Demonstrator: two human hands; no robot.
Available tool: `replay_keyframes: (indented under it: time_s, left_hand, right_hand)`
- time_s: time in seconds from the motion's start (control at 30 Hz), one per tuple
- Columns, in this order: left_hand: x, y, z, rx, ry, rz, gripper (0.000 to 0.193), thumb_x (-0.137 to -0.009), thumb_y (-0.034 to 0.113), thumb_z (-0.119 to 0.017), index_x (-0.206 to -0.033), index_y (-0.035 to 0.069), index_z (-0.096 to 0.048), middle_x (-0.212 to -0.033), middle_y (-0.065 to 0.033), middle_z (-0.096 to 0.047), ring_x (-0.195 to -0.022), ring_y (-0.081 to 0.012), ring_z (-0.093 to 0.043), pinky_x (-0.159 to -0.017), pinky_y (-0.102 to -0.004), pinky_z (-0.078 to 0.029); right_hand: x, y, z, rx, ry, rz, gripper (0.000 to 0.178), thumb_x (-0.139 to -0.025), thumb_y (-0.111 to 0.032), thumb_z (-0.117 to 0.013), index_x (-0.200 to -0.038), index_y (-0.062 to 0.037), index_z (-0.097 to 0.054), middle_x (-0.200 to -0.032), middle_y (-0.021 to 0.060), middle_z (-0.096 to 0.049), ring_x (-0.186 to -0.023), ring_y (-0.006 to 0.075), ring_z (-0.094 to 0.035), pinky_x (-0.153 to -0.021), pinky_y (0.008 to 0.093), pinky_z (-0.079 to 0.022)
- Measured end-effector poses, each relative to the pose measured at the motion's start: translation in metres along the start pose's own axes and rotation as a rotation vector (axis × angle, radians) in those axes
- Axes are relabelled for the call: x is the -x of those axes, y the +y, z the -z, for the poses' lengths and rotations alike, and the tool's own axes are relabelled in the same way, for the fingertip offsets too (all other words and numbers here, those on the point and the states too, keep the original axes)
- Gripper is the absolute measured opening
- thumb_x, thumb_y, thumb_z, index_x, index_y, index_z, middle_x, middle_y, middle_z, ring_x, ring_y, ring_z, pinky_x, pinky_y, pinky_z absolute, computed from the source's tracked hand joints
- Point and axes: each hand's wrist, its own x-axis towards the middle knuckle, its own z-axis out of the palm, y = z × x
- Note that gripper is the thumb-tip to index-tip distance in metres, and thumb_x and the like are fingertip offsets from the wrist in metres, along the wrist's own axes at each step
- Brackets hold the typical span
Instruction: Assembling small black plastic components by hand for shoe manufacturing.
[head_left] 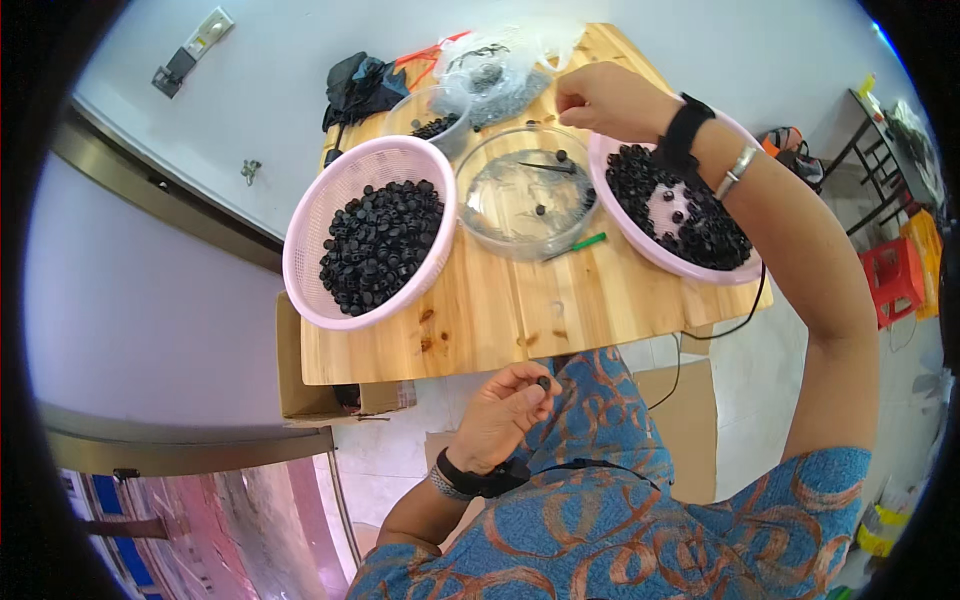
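My left hand (505, 410) is closed just off the table's near edge, with a small round black cap (544, 383) pinched between thumb and fingers. My right hand (612, 103) reaches over the far right of the table, beyond the rim of the right pink basket (655, 262). Its fingers are curled together, and whatever they hold is hidden. Loose black parts lie piled in that basket around a bare patch. Left of it stands a clear round tub (500, 240) with a few black caps and a dark pointed tool (548, 167) inside.
Another pink basket (300, 285), heaped with black caps, stands tilted at the left. A green-ended stick (588, 242) lies beside the tub. Farther back are a clear bowl (400, 115), plastic bags (515, 95) and dark cloth (365, 85). A black cable (735, 328) hangs off the right edge.
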Motion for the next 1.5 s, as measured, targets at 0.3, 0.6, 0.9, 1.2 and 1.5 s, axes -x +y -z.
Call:
replay_keyframes:
  time_s: [0.3, 0.6, 0.9, 1.2, 1.5]
  left_hand:
    - [0.000, 0.024, 0.005, 0.023, -0.036, -0.127, 0.021, -0.086, 0.009, -0.058, -0.107, 0.004, -0.054, -0.097, -0.0095, -0.061, -0.081, -0.0124, -0.057, -0.071, -0.0228, -0.048]
    - [0.002, 0.035, 0.018, 0.006, -0.030, -0.106, 0.021, -0.087, 0.011, -0.058, -0.106, 0.004, -0.054, -0.096, -0.0090, -0.061, -0.080, -0.0127, -0.056, -0.070, -0.0243, -0.046]
    - [0.008, 0.036, 0.025, 0.037, -0.019, -0.119, 0.022, -0.087, 0.012, -0.058, -0.107, 0.004, -0.055, -0.096, -0.0088, -0.062, -0.080, -0.0116, -0.057, -0.069, -0.0232, -0.046]
    - [0.010, 0.035, 0.032, 0.059, -0.016, -0.162, 0.022, -0.087, 0.012, -0.058, -0.107, 0.004, -0.055, -0.096, -0.0098, -0.063, -0.078, -0.0115, -0.058, -0.068, -0.0225, -0.047]
    - [0.012, 0.039, 0.028, 0.063, -0.015, -0.161, 0.022, -0.088, 0.012, -0.056, -0.109, 0.003, -0.054, -0.096, -0.0097, -0.062, -0.080, -0.0119, -0.058, -0.070, -0.0231, -0.047]
  right_hand:
    - [-0.058, -0.046, -0.075, 0.526, -0.740, 0.061, 0.012, -0.066, -0.007, -0.063, -0.076, -0.0011, -0.066, -0.073, 0.0145, -0.064, -0.070, 0.0296, -0.063, -0.057, 0.0389, -0.049]
    - [-0.064, -0.037, -0.114, 0.520, -0.661, 0.043, 0.016, -0.068, -0.005, -0.064, -0.084, -0.0005, -0.065, -0.081, 0.0182, -0.064, -0.079, 0.0328, -0.063, -0.065, 0.0391, -0.051]
    - [-0.064, -0.042, -0.122, 0.385, -0.647, -0.017, 0.028, -0.060, -0.015, -0.076, -0.081, 0.0007, -0.065, -0.081, 0.0192, -0.064, -0.082, 0.0338, -0.062, -0.071, 0.0398, -0.050]
    - [-0.065, -0.035, -0.121, 0.433, -0.689, 0.028, 0.024, -0.062, -0.013, -0.074, -0.079, 0.0003, -0.065, -0.080, 0.0197, -0.064, -0.082, 0.0332, -0.062, -0.071, 0.0399, -0.050]
    - [-0.060, -0.043, -0.123, 0.483, -0.574, 0.034, 0.023, -0.062, -0.017, -0.073, -0.077, -0.0016, -0.066, -0.078, 0.0180, -0.064, -0.077, 0.0318, -0.063, -0.066, 0.0388, -0.050]
